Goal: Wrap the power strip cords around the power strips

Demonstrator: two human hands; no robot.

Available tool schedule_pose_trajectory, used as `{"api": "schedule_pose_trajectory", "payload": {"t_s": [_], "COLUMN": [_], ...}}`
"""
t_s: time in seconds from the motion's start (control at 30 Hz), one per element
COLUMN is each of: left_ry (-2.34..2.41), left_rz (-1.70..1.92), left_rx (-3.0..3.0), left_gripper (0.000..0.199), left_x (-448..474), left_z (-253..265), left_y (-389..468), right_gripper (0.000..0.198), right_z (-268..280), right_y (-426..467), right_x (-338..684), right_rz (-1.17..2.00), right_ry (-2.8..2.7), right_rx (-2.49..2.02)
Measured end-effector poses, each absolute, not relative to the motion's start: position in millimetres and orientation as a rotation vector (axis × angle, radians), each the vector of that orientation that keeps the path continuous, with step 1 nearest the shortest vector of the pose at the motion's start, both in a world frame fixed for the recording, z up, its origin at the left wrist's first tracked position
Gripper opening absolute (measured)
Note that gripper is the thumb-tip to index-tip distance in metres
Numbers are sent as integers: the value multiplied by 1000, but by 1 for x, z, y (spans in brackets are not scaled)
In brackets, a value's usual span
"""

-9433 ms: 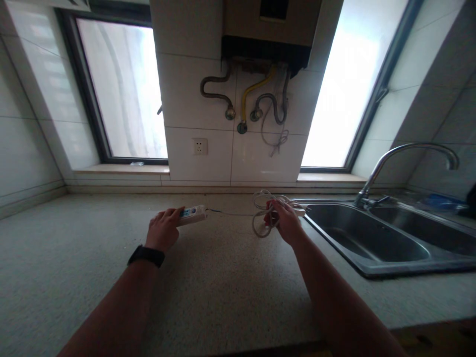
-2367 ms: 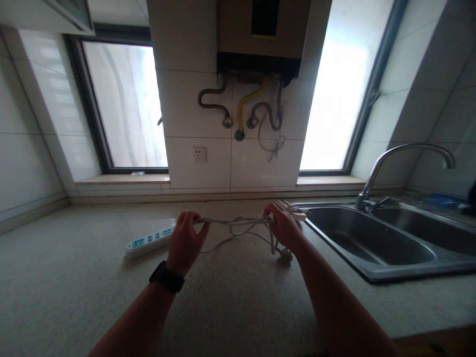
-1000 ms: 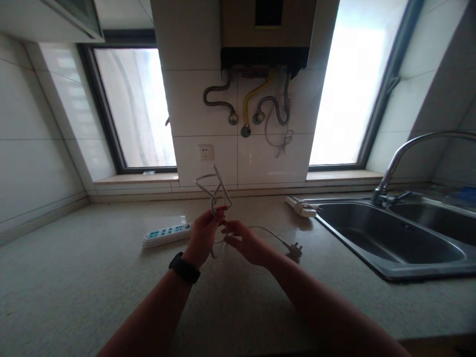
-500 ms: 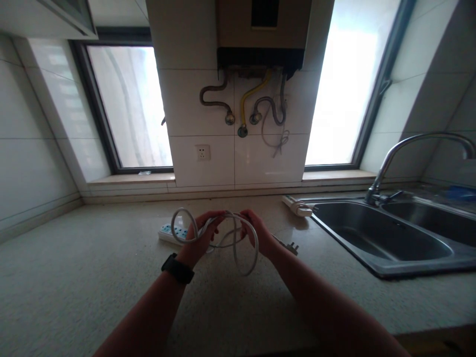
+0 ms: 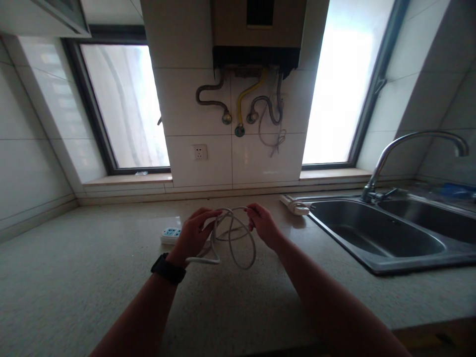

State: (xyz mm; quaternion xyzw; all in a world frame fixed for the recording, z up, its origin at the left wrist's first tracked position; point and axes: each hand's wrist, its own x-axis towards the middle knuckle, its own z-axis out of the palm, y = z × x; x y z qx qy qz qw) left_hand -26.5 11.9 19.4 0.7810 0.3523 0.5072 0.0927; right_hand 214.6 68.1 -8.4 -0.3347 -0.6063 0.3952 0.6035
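A white power cord (image 5: 254,248) hangs in loose loops between my two hands, above the countertop. My left hand (image 5: 195,230), with a black watch on its wrist, is closed on the gathered loops. Pinched in the fingers of my right hand (image 5: 262,223) is another stretch of the same cord. Behind my left hand lies a white power strip (image 5: 170,235) with blue-green sockets, partly covered by that hand. The plug of the cord does not show.
A second power strip (image 5: 294,205), its cord wrapped round it, lies by the left rim of the double sink (image 5: 375,267). A curved faucet (image 5: 383,158) rises behind the sink. On the tiled wall are a socket (image 5: 200,151) and a water heater (image 5: 256,54) with hoses.
My hands have moved farther apart, drawing a stretch of cord between them. The loop over my left hand has dropped lower, and the plug near my right wrist has gone from view.
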Motion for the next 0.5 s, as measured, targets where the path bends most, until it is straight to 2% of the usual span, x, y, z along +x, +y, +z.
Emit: {"api": "schedule_pose_trajectory", "payload": {"t_s": [0.27, 0.37, 0.5], "left_ry": [1088, 1125, 1147], "left_rz": [1649, 1877, 2142], "left_rx": [2159, 1940, 1483], "left_gripper": [22, 20, 28], "left_x": [-25, -34, -48], "left_z": [21, 25, 28], "left_y": [6, 7, 12], "right_gripper": [29, 29, 29], "right_z": [-9, -10, -11], "right_y": [70, 74, 81], "right_x": [222, 230, 242], "right_rz": [905, 894, 883], "right_ry": [-1259, -1172, -1058], "right_rx": [-852, -907, -973]}}
